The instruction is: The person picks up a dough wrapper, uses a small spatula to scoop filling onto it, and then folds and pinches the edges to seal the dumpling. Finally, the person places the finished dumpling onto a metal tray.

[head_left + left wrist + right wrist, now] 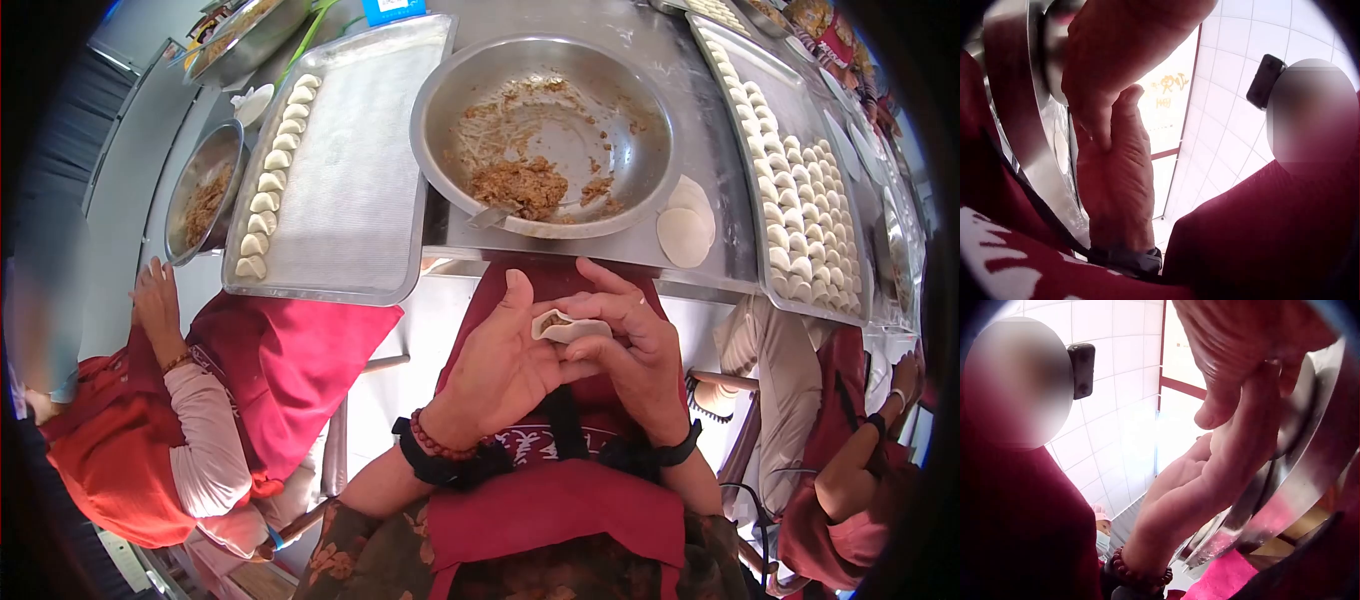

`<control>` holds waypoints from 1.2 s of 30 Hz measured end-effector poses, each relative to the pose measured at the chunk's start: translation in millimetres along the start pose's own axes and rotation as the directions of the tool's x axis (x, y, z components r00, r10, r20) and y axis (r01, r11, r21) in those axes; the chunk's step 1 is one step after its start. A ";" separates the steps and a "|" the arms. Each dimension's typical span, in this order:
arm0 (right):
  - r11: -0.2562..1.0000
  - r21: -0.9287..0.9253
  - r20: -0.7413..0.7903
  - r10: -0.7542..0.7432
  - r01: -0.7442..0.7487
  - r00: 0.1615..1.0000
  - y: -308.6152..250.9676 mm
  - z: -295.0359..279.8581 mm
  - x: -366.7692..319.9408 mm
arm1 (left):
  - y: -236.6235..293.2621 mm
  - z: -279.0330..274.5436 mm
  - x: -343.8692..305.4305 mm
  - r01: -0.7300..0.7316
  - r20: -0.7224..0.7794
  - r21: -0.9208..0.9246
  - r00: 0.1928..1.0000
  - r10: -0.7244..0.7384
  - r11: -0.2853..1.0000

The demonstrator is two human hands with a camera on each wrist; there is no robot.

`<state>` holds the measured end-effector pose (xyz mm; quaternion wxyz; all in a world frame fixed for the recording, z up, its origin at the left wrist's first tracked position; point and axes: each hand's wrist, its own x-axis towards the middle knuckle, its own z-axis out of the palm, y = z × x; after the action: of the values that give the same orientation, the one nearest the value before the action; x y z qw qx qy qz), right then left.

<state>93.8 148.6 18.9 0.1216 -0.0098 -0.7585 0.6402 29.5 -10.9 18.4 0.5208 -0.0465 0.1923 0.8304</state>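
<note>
In the head view, a partly folded dumpling [570,328] with brown filling showing at its left end is held between both hands over the lap. My left hand [505,365] supports it from below, palm up, its thumb standing straight and away from the dough. The thumb and fingers of my right hand [637,350] pinch the wrapper's right side. Just beyond the hands stands a wide metal bowl [435,180] holding brown filling [520,188] with a utensil in it. Round wrappers [686,225] lie stacked beside the bowl. Both wrist views show the hands close together, with the dumpling mostly hidden.
A metal tray [365,200] at left bears one row of dumplings [270,180]; another tray [710,45] at right holds many rows. A smaller filling bowl [240,150] stands at far left. People in red aprons sit on both sides, one hand [157,305] near the left tray.
</note>
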 end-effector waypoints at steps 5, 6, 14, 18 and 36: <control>0.999 0.035 0.014 -0.002 0.002 1.000 9.9 -2.5 -1.4 | -0.3 2.9 -2.0 0.001 -0.041 0.061 0.999 0.002 0.998; 0.999 0.037 0.030 -0.014 0.013 0.999 11.4 -5.0 -1.7 | -0.1 4.4 -2.1 0.005 -0.053 0.094 0.999 0.000 0.996; 0.977 0.142 0.118 0.141 -0.158 0.983 -6.7 -2.6 0.2 | 3.0 14.2 -6.7 0.019 -0.116 0.308 0.993 0.018 0.951; 0.995 0.082 0.145 0.039 -0.051 0.989 -1.5 -5.2 -0.5 | 3.0 15.9 -7.5 0.013 -0.125 0.372 0.992 0.036 0.928; 0.989 0.149 -0.045 0.025 -0.018 0.999 5.8 -0.7 -4.4 | -3.4 -0.5 3.3 0.015 -0.043 0.055 0.999 -0.013 0.998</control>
<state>97.4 149.6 12.6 0.1326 -0.0239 -0.7055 0.6958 31.0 -7.0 16.2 0.5236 -0.0510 0.2257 0.8199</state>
